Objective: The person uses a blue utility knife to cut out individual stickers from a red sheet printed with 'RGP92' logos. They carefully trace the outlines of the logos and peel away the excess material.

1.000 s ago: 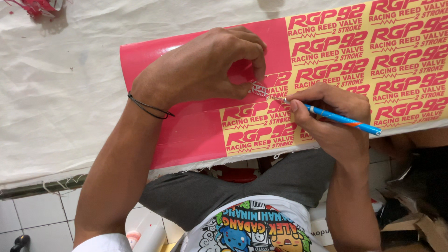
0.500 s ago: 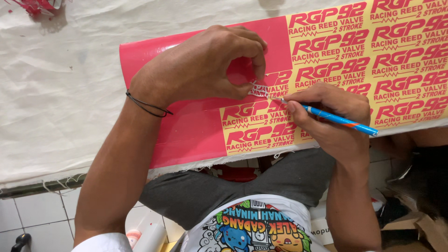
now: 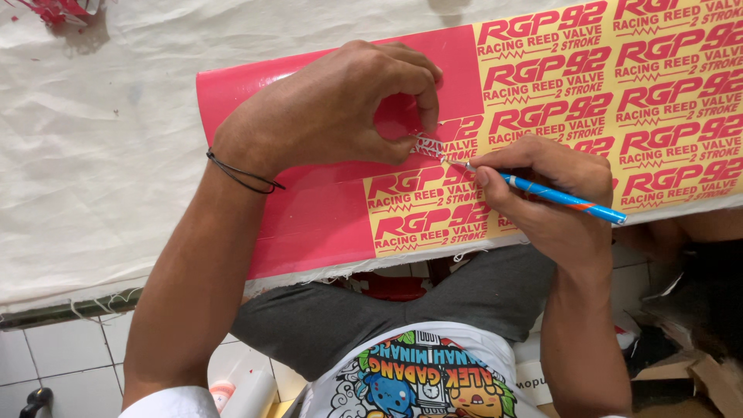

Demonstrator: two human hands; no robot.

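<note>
Red-and-yellow glossy sticker sheet [image 3: 325, 224]

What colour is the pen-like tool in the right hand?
The tool is blue with an orange band near its end, seen in the head view.

A sticker sheet [image 3: 433, 155] is the main label we see, lying on the cloth-covered counter [image 3: 101, 155].

Its left part is plain red; its right part is yellow, tiled with rows of red lettered decals. Below the sheet's right end, past the counter's edge, we see brown cardboard packaging [image 3: 689, 371] on the floor.
</note>
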